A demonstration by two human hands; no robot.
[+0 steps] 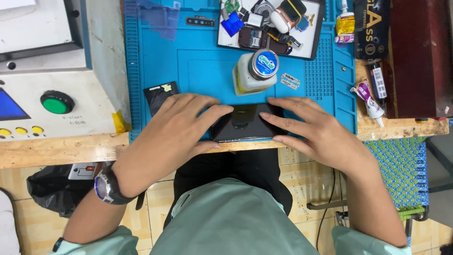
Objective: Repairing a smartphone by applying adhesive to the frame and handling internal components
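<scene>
From the head camera, a glossy black flat rectangular phone (243,123) lies at the lower middle of the frame, on the near edge of the blue silicone work mat (198,71) that covers the wooden counter (56,148). Its long axis runs left to right across the picture, so each short end points at one hand.

The left hand (181,123) comes in from the lower left, fingers spread and laid flat, the tips pressing on the phone's left end. The right hand (309,123) comes from the lower right, also spread, its fingers resting on the right end and along the near edge. Both hands touch the phone; neither is nearer.

Just above the phone stands a small white plastic bottle with a round metal cap (255,71), close to the fingertips but apart from them. A little silver razor blade (290,80) lies to its right.

At the upper middle, a white rectangular tray (311,28) holds a jumble of small phone parts and a blue square piece. A dark square film piece (160,96) lies just left of the left hand.
</scene>
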